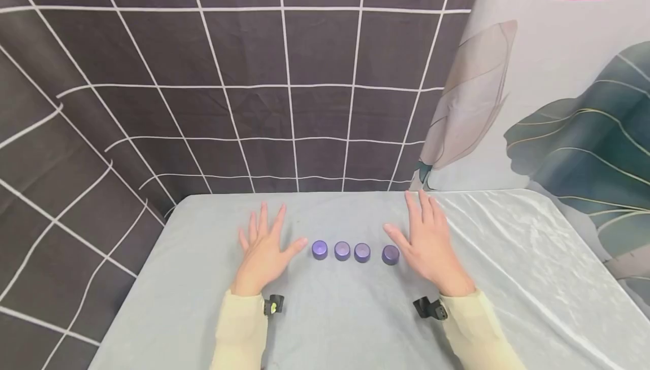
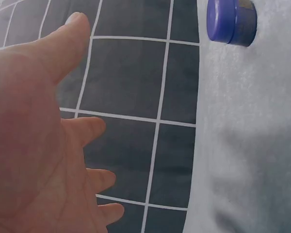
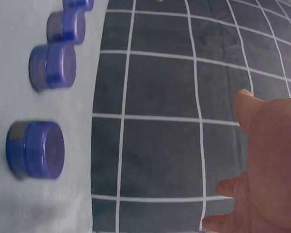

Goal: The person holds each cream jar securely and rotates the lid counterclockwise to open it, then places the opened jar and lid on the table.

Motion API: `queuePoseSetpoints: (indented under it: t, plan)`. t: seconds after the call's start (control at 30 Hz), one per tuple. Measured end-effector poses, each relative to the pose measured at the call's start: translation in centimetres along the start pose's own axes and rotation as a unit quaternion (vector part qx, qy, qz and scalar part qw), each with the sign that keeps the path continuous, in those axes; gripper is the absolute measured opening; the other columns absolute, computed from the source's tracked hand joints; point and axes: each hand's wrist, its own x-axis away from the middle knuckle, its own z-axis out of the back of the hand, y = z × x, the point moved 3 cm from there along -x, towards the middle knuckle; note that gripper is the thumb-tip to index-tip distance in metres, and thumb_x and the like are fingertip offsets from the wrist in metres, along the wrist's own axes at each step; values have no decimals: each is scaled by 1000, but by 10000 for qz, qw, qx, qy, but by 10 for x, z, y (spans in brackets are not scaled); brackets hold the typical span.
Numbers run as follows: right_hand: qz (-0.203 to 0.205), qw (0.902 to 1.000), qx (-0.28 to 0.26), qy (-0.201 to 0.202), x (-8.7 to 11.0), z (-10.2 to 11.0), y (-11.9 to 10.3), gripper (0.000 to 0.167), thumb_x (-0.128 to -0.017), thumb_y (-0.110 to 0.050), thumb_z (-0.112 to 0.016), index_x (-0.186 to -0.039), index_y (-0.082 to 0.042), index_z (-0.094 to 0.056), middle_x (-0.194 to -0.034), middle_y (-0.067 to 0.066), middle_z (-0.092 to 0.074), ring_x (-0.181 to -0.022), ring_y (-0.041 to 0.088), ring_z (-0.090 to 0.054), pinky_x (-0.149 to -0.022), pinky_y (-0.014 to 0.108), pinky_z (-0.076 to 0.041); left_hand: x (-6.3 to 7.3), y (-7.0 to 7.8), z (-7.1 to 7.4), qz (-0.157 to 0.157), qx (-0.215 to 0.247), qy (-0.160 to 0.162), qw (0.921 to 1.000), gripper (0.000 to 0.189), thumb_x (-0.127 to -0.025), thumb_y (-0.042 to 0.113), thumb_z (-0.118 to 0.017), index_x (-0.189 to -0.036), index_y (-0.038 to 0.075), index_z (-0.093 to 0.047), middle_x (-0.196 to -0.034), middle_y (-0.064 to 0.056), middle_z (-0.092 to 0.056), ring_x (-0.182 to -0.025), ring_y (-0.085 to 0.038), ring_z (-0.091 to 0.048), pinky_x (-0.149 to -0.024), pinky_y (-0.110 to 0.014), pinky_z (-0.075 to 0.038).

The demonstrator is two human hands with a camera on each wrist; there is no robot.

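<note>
Several small round purple jars with lids stand in a row across the cloth-covered table. At the left end is one jar (image 1: 319,250), then a second jar (image 1: 342,251) and a third jar (image 1: 362,252) close together. A wider gap separates the rightmost jar (image 1: 390,255). My left hand (image 1: 264,251) is spread just left of the row, its thumb pointing toward the leftmost jar. Beside the rightmost jar, my right hand (image 1: 426,240) has its fingers extended and thumb out. Both hands hold nothing; in the wrist views they hover apart from the jars.
Pale grey velvety cloth (image 1: 345,325) covers the table, with creases at the right. A dark curtain with white grid lines (image 1: 320,110) hangs behind and to the left. Leaf-patterned fabric (image 1: 584,133) hangs at the right. Each wrist wears a small black camera (image 1: 430,308).
</note>
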Motion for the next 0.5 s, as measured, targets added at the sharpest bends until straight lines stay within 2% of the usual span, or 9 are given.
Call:
queuePoseSetpoints:
  t: [0.3,0.5]
  plan:
    - [210,9997,49,-70,-4,-13,-17,77,-98,-41,-59,-153,5,-29,-156,36,-22,-144,55,-18,-113,68,-17,-4,-3,-10,-45,107,-91,9999,89,-94,62,-56,-162,22,-17,-167,-20,5,-151,-46,7,-113,-70,7]
    - [308,9995,-31,-59,-1,-24,-25,79,-96,-39,-64,-153,4,-30,-155,36,-25,-143,55,-21,-112,67,-17,-5,1,-19,-208,283,-78,9994,87,-93,60,-59,-161,19,-24,-166,-22,-2,-150,-49,2,-114,-70,5]
